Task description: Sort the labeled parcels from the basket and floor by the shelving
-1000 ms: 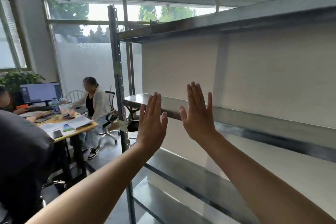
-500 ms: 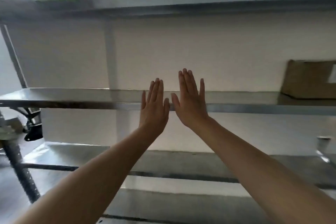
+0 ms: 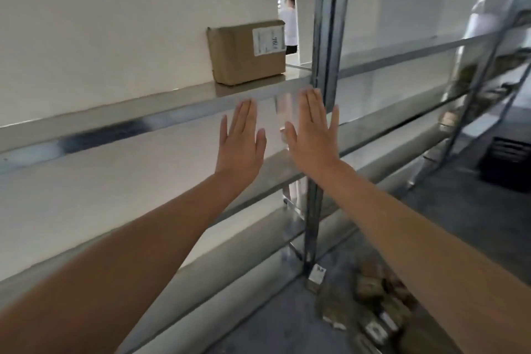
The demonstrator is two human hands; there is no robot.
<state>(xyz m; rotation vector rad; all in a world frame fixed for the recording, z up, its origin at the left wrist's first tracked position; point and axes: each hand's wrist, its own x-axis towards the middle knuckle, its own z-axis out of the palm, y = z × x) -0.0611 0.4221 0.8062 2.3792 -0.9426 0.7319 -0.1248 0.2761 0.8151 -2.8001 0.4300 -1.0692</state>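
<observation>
Two bare forearms stretched forward from the lower corners. Below the right one, on the grey concrete floor (image 3: 287, 325), a blurred heap of small brown parcels with white labels (image 3: 370, 304), just beside the foot of the shelving's upright.

Further out, left hand (image 3: 241, 138) and right hand (image 3: 311, 135) raised side by side, backs to the camera. Fingers straight and close together, thumbs out toward each other, gripping nothing. Near each other but apart. Touching the shelf or only held before it: cannot tell.

Behind the hands, long grey metal shelving (image 3: 143, 121) in several tiers, the front edge of one tier level with the fingertips. Just behind the right hand, perforated grey steel upright (image 3: 327, 37).

On that tier, above the left hand and against the white wall, one brown cardboard parcel (image 3: 248, 52), standing upright, white printed label (image 3: 268, 42) at the top right of its face. Print too small to read.

Off to the right, on the floor and well apart from the hands, black slatted crate (image 3: 508, 164), contents hidden. Near it, second metal rack (image 3: 488, 75), blurred, brownish shapes on its tiers.

Farthest back, through a narrow gap left of the upright, a person in white (image 3: 290, 26).
</observation>
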